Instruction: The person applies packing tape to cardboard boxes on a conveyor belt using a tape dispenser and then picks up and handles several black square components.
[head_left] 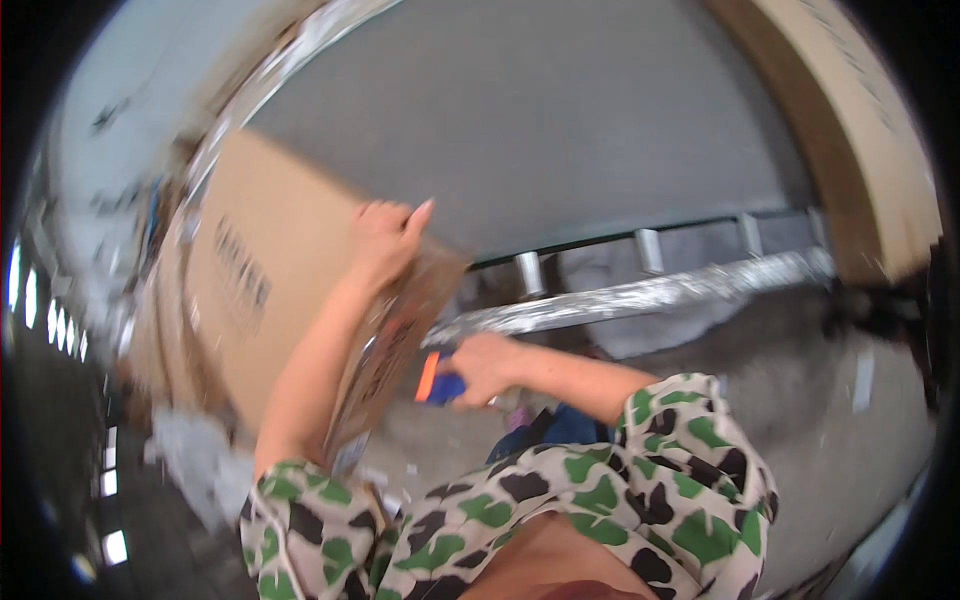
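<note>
A large brown cardboard box stands tilted at the left, with dark printing on its face and clear tape along its side. My left hand is closed over the box's upper edge, its thumb sticking out. Lower down, near the box's taped side, my right hand is wrapped round a small blue-and-orange hand tool. The tool's exact kind cannot be made out, and my fingers cover part of it. A gap shows between the tool and the box.
A wide grey belt-like surface fills the far side. Along its near edge runs a silvery wrapped rail with short metal brackets. Another long cardboard box stands at the right. Crumpled pale plastic lies on the floor at left.
</note>
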